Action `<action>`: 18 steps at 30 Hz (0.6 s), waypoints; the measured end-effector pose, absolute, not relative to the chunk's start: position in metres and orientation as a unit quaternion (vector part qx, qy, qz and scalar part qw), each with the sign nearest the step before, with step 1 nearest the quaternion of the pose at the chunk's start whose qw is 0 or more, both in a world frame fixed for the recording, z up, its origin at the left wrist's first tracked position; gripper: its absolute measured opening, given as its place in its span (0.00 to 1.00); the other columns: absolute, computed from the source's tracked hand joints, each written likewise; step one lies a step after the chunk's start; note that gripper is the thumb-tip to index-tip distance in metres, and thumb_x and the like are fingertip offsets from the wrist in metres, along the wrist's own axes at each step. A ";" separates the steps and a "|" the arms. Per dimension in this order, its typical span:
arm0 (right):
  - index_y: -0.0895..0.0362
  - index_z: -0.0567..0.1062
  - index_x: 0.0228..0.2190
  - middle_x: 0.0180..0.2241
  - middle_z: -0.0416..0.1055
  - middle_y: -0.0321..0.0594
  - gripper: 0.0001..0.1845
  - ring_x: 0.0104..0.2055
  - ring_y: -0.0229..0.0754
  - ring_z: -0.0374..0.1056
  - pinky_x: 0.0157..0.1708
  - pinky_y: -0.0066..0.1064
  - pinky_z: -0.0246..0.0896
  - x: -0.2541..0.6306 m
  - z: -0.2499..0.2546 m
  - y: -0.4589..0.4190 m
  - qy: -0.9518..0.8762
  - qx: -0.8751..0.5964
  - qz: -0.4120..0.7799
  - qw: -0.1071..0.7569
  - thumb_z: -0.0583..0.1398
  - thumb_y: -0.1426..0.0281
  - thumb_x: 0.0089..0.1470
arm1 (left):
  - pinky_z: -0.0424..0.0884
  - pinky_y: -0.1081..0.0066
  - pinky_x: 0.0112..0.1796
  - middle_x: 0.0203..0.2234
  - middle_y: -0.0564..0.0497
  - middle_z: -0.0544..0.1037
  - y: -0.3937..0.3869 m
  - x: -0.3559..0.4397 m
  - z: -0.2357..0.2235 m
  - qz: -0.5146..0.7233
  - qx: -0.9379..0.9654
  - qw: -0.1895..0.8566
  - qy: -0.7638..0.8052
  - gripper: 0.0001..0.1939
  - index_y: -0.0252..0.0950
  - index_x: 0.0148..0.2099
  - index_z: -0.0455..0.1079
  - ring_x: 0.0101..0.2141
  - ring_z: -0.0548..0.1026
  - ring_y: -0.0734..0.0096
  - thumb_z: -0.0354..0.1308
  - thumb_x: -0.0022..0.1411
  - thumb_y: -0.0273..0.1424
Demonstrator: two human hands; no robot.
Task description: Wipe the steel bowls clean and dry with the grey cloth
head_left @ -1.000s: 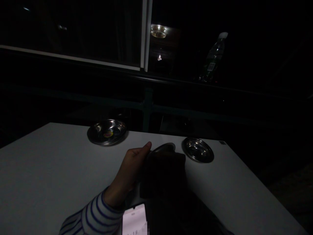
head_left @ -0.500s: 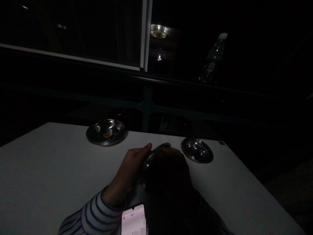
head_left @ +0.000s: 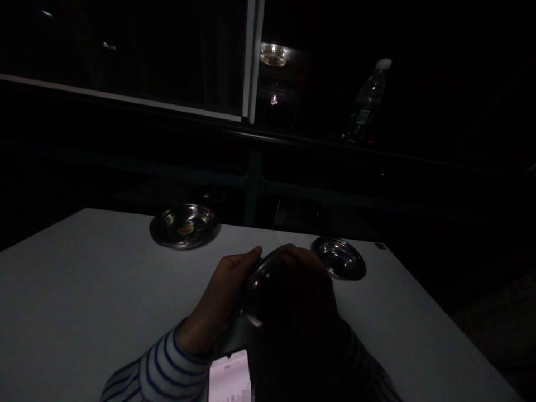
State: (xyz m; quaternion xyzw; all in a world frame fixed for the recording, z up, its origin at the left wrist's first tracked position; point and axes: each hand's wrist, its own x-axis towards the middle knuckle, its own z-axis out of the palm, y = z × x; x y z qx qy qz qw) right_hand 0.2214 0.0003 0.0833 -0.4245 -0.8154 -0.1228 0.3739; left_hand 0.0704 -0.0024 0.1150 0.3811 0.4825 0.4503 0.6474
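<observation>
Metal dish point(head_left: 258, 283) between left hand point(head_left: 221, 286) and right hand point(head_left: 312, 282)

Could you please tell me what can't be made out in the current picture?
All in the head view:
Shiny round metal dish: right part hidden by the right hand and shadow.
Right hand's fingers: mostly lost in darkness, exact grip unclear.
Black-edged phone with pale lit screen: lower end cut off by the bottom edge.
Small yellow-and-red sticker: print too small.
Clear plastic bottle with white cap: label too small and dim.
</observation>
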 end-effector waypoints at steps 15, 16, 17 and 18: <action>0.47 0.68 0.43 0.39 0.71 0.39 0.15 0.44 0.46 0.65 0.41 0.41 0.62 0.191 0.053 0.005 -0.847 -0.360 -0.104 0.376 0.51 0.71 0.55 | 0.63 0.75 0.23 0.18 0.51 0.74 0.000 0.066 0.115 0.500 0.350 0.667 0.427 0.09 0.31 0.25 0.71 0.21 0.69 0.73 0.58 0.51 0.33; 0.47 0.69 0.43 0.40 0.70 0.40 0.15 0.45 0.45 0.65 0.42 0.40 0.62 0.190 0.057 0.005 -0.852 -0.352 -0.101 0.375 0.51 0.72 0.55 | 0.63 0.75 0.24 0.19 0.51 0.74 0.000 0.066 0.116 0.501 0.345 0.672 0.422 0.09 0.31 0.26 0.71 0.22 0.70 0.72 0.58 0.51 0.33; 0.47 0.69 0.43 0.40 0.70 0.40 0.15 0.45 0.44 0.65 0.42 0.39 0.63 0.190 0.062 0.005 -0.855 -0.346 -0.099 0.373 0.51 0.72 0.55 | 0.64 0.75 0.24 0.19 0.51 0.75 0.000 0.065 0.117 0.504 0.343 0.675 0.416 0.09 0.31 0.27 0.71 0.22 0.71 0.72 0.58 0.51 0.33; 0.48 0.69 0.42 0.40 0.70 0.40 0.14 0.45 0.44 0.65 0.42 0.38 0.63 0.190 0.067 0.005 -0.857 -0.343 -0.099 0.371 0.51 0.72 0.55 | 0.63 0.75 0.24 0.19 0.51 0.74 0.000 0.065 0.117 0.505 0.342 0.678 0.411 0.08 0.31 0.27 0.71 0.21 0.71 0.72 0.59 0.51 0.33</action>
